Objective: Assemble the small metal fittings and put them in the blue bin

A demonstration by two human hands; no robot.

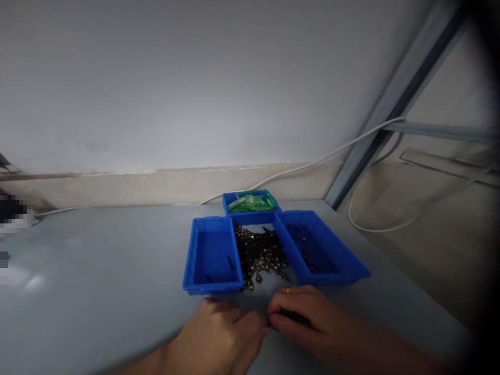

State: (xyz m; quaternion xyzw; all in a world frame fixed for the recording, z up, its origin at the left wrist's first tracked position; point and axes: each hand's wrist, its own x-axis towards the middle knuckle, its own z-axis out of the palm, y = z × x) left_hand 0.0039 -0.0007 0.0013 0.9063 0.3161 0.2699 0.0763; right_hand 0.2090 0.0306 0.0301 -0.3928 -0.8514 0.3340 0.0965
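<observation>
Fingers of both hands, left hand (219, 333) and right hand (302, 317), curl together (contents hidden) near the screw pile (260, 255).

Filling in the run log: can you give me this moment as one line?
left hand: fingertips meet right hand over small dark part | pile of dark metal parts on table between two blue bins | green pieces in rear bin

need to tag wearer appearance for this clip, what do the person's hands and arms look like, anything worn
Both hands are bare, no gloves. The left hand and its forearm show no sleeve, watch or band. The right hand wears a thin gold-coloured ring on one finger; its forearm is also uncovered as far as the picture shows. No markings are visible.
</observation>
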